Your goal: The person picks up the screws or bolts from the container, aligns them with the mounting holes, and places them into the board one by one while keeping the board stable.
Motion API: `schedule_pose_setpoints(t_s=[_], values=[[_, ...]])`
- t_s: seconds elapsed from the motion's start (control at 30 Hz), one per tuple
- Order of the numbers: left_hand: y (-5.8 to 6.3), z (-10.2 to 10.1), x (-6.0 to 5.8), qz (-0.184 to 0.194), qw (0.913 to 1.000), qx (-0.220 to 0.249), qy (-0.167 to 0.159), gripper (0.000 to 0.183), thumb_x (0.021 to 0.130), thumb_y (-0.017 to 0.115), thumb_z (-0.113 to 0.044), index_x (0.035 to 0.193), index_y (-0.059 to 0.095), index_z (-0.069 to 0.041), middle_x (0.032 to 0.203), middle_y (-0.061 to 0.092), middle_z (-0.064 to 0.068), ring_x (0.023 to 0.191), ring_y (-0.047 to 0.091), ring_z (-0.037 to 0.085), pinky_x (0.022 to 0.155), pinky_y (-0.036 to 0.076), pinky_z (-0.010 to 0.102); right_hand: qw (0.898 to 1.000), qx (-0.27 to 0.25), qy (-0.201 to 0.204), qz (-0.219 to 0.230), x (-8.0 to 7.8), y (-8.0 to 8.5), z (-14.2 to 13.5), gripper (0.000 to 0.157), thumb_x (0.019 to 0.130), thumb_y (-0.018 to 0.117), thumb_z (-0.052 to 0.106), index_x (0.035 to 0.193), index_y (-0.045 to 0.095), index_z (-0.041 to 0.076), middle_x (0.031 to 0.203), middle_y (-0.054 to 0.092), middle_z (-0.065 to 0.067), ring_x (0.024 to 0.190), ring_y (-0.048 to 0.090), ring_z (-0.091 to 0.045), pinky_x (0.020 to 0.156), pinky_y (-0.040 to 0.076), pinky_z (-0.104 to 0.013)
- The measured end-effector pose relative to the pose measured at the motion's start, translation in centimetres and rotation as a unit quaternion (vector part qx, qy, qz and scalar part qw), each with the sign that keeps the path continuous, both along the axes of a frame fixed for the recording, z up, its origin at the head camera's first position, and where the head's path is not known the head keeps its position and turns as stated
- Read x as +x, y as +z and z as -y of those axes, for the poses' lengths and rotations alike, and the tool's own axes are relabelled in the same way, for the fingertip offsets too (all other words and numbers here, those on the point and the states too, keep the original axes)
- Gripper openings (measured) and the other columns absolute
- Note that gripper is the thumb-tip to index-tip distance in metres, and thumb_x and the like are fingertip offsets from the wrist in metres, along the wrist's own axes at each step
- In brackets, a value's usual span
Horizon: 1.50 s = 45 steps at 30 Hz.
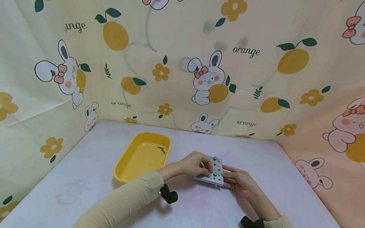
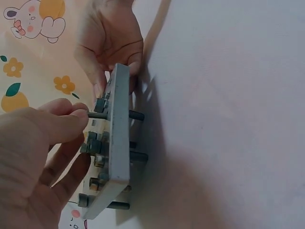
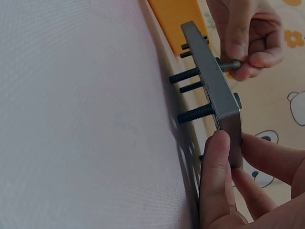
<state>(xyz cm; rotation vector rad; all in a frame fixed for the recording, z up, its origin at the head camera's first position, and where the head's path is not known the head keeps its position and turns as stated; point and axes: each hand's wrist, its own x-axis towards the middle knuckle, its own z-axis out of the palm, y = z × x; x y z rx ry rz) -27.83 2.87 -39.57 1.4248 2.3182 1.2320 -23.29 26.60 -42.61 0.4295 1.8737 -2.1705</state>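
Observation:
A grey metal plate [image 1: 218, 182] with several bolts through it is held just over the table. My right hand [image 1: 240, 182] grips its right end, one finger on the underside and others on the opposite face in the right wrist view. My left hand [image 1: 194, 164] reaches over the plate's top. Its thumb and fingertips pinch a bolt [image 2: 97, 115] whose shank stands out from the top face. Bolt heads [image 2: 94, 145] of differing sizes sit along that face. Threaded ends [image 3: 195, 113] stick out below, some longer than others.
Left of the plate stands a yellow tray [image 1: 121, 160] with a few loose bolts [image 1: 161, 149] near its right wall. The white table [image 1: 182, 210] is bounded at the back and sides by a printed cloth [image 1: 176, 88].

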Motion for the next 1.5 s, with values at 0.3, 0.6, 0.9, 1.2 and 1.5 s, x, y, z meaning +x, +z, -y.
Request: schedule_pose_setpoints(t_s=[0.3, 0.6, 0.9, 1.2, 1.5], values=[[0.3, 0.5, 0.2, -0.014, 0.9996, -0.024, 0.006, 0.014, 0.09, 0.067, 0.003, 0.092, 0.07, -0.01, 0.089, 0.068, -0.007, 0.086, 0.059, 0.0, 0.078, 0.049, 0.015, 1.0, 0.006, -0.006, 0.006, -0.1, 0.0, -0.1, 0.061, 0.087, 0.071, -0.001, 0.142, 0.046, -0.004, 0.107, 0.07, -0.016, 0.088, 0.07, -0.025, 0.074, 0.057, -0.037], [4.9, 5.3, 0.0, -0.009, 0.9989, -0.014, 0.045, 0.011, 0.093, 0.066, -0.003, 0.097, 0.07, -0.012, 0.094, 0.07, -0.003, 0.087, 0.062, 0.005, 0.079, 0.052, 0.022, 1.0, 0.004, -0.012, 0.013, -0.1, 0.0, 0.0, 0.063, 0.085, 0.072, -0.002, 0.142, 0.046, -0.003, 0.105, 0.07, -0.015, 0.088, 0.07, -0.027, 0.075, 0.057, -0.038], [7.3, 12.7, -2.4, 0.011, 0.9904, 0.022, 0.136, 0.01, 0.096, 0.064, -0.007, 0.103, 0.069, -0.009, 0.099, 0.069, 0.0, 0.093, 0.064, 0.016, 0.084, 0.053, 0.032, 1.0, 0.005, -0.007, 0.011, -0.1, 0.0, 0.0, 0.06, 0.087, 0.07, -0.001, 0.143, 0.046, -0.003, 0.107, 0.07, -0.015, 0.089, 0.07, -0.027, 0.075, 0.057, -0.037], [5.7, 16.1, -4.6, 0.088, 0.9789, 0.004, 0.184, 0.013, 0.097, 0.062, -0.007, 0.108, 0.067, 0.0, 0.105, 0.068, 0.014, 0.094, 0.064, 0.029, 0.079, 0.055, 0.039, 1.0, 0.002, -0.006, 0.008, -0.2, -0.1, -0.2, 0.062, 0.087, 0.071, 0.0, 0.143, 0.045, -0.003, 0.106, 0.07, -0.015, 0.088, 0.07, -0.025, 0.073, 0.057, -0.036], [2.5, 16.5, -5.5, 0.147, 0.9743, -0.044, 0.165, 0.017, 0.095, 0.063, -0.004, 0.109, 0.065, 0.005, 0.108, 0.067, 0.02, 0.094, 0.063, 0.036, 0.08, 0.053, 0.05, 1.0, 0.015, -0.014, 0.011, -0.1, -0.2, 0.1, 0.057, 0.087, 0.071, 0.0, 0.14, 0.05, -0.002, 0.106, 0.07, -0.016, 0.088, 0.07, -0.027, 0.074, 0.057, -0.037]])
